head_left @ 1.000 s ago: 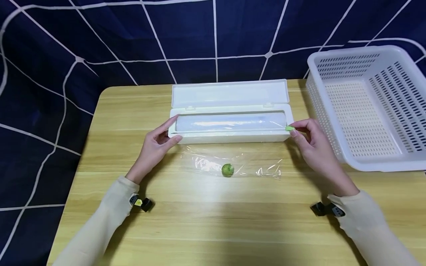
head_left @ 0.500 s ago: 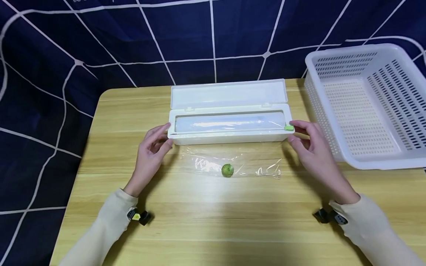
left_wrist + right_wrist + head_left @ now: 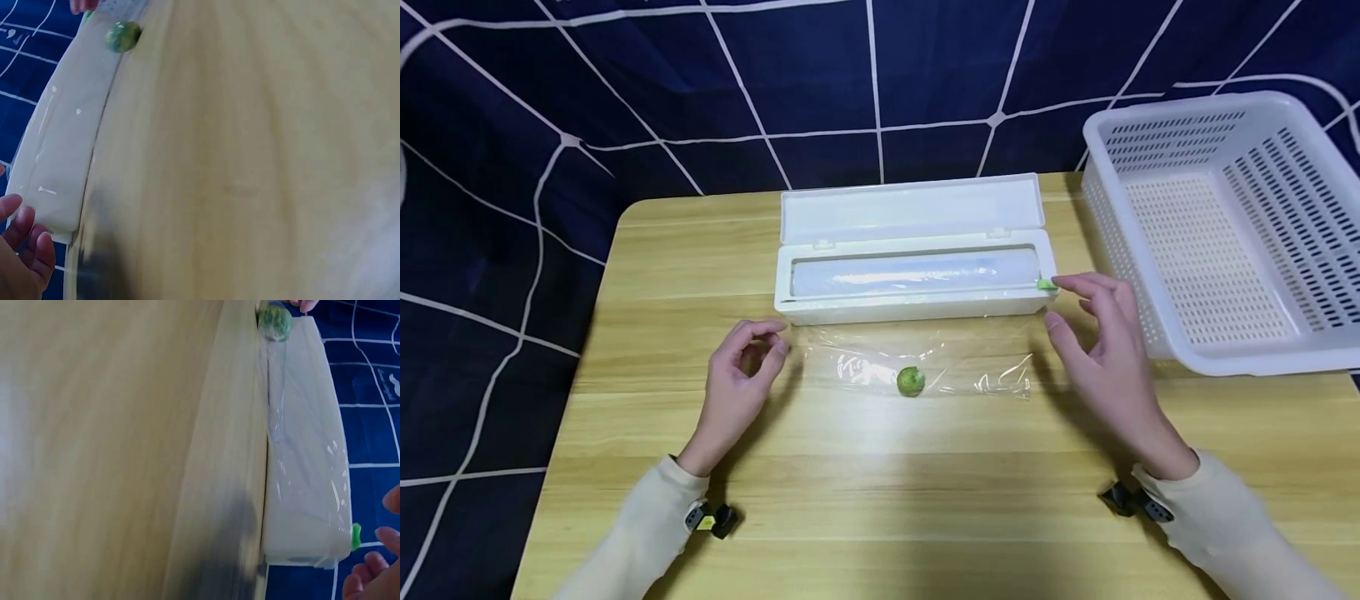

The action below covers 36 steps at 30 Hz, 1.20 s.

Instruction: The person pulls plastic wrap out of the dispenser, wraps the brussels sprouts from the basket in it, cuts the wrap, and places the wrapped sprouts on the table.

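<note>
A white cling film dispenser box [image 3: 917,307] lies with its lid [image 3: 913,208] folded back, a roll of cling film [image 3: 917,273] inside. A green slide cutter [image 3: 1047,284] sits at its right end. My right hand [image 3: 1105,358] is beside that end, the index fingertip right at the cutter, thumb apart and nothing gripped. Left of the box's front corner, my left hand [image 3: 741,387] has loosely bent fingers and holds nothing. In front of the box a sheet of clear film [image 3: 850,367] lies spread, with a small round green vegetable-like ball [image 3: 911,381] on its front edge.
A white perforated basket [image 3: 1157,333] stands at the right, close to my right hand. Behind the wooden table [image 3: 850,500] hangs a dark blue cloth [image 3: 820,75] with white lines, which continues down the left side.
My left hand has let go of the box's left end and moved back toward me. My right hand has released the green cutter from its pinch; its thumb and fingers have spread.
</note>
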Each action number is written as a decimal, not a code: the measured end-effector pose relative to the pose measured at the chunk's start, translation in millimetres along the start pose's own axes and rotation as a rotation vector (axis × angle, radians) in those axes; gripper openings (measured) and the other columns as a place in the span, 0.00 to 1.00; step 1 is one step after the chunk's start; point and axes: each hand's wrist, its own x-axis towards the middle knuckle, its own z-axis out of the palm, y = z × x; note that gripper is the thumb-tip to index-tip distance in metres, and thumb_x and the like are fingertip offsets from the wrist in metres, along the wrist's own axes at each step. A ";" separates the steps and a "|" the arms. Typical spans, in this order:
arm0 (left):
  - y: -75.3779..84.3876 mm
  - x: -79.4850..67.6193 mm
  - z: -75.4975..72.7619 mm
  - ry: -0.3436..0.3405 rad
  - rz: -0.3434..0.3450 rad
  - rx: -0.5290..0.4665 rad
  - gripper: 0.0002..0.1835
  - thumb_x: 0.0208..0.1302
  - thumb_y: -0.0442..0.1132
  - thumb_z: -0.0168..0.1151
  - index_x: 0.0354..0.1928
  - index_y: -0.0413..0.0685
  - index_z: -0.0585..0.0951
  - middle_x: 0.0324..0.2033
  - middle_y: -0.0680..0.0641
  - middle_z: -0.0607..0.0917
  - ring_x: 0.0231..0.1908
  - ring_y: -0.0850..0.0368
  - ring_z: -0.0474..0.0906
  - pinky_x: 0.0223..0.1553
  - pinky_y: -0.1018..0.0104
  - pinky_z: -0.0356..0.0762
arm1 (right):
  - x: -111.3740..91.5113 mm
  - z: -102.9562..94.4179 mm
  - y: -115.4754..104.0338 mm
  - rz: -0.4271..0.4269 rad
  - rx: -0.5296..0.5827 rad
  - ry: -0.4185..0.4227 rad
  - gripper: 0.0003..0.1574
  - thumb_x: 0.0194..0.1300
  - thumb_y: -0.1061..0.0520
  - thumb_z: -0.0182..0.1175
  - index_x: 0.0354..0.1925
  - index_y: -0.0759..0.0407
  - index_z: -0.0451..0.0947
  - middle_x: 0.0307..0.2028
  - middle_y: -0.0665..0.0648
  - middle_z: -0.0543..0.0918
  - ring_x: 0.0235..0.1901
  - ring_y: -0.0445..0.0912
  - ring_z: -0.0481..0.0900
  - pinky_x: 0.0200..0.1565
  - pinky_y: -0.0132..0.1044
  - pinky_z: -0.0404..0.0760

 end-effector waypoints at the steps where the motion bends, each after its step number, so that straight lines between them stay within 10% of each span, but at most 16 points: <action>1: 0.7 -1.7 1.0 -0.016 0.010 0.015 0.11 0.74 0.25 0.66 0.55 0.31 0.85 0.42 0.42 0.84 0.41 0.50 0.81 0.42 0.69 0.79 | -0.7 1.4 -1.1 -0.031 0.008 0.014 0.27 0.70 0.69 0.67 0.67 0.65 0.81 0.63 0.54 0.73 0.61 0.44 0.68 0.66 0.34 0.67; 11: 7.6 -9.7 13.3 -0.120 0.128 0.082 0.10 0.71 0.26 0.70 0.51 0.36 0.89 0.47 0.40 0.90 0.51 0.50 0.85 0.63 0.59 0.75 | -10.1 15.2 -7.7 -0.191 0.112 -0.126 0.25 0.64 0.77 0.70 0.59 0.67 0.85 0.54 0.58 0.84 0.51 0.46 0.80 0.56 0.30 0.78; 36: 14.6 -13.3 51.4 -0.352 0.175 0.083 0.14 0.67 0.30 0.77 0.53 0.41 0.89 0.47 0.47 0.90 0.47 0.51 0.86 0.52 0.59 0.84 | -23.5 55.6 -24.7 -0.154 0.031 -0.459 0.24 0.66 0.60 0.79 0.59 0.57 0.85 0.53 0.52 0.85 0.50 0.48 0.82 0.51 0.39 0.81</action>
